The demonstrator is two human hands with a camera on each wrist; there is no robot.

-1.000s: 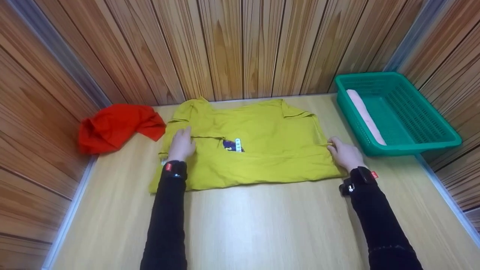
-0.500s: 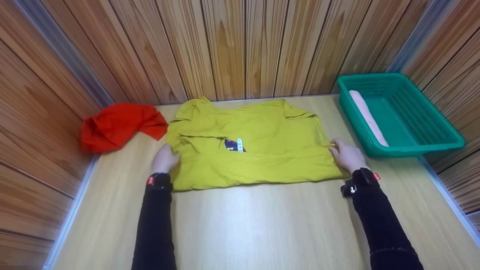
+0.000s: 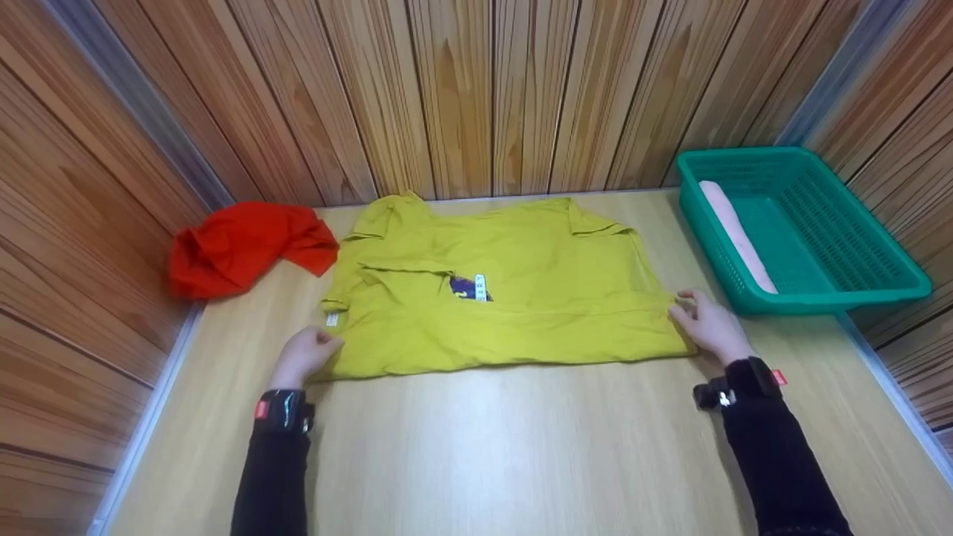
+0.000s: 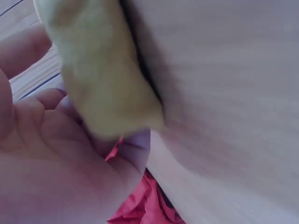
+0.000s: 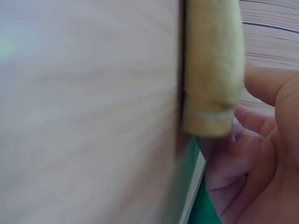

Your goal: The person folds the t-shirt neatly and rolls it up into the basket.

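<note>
Left hand (image 3: pixel 305 356) and right hand (image 3: pixel 712 327) at side edges of yellow shirt (image 3: pixel 536 331); fingers curled, whether pinching I can't tell. I'd tension both evenly.

Left hand (image 3: pixel 304 356), right hand (image 3: pixel 712 326), apart, fingers (image 5: pixel 236 161) bent

black sleeves (image 3: pixel 782 469), black wristbands (image 3: pixel 287 408), red tags (image 3: pixel 261 409)

Red cloth (image 3: pixel 249 249), green basket (image 3: pixel 834 302)
</note>
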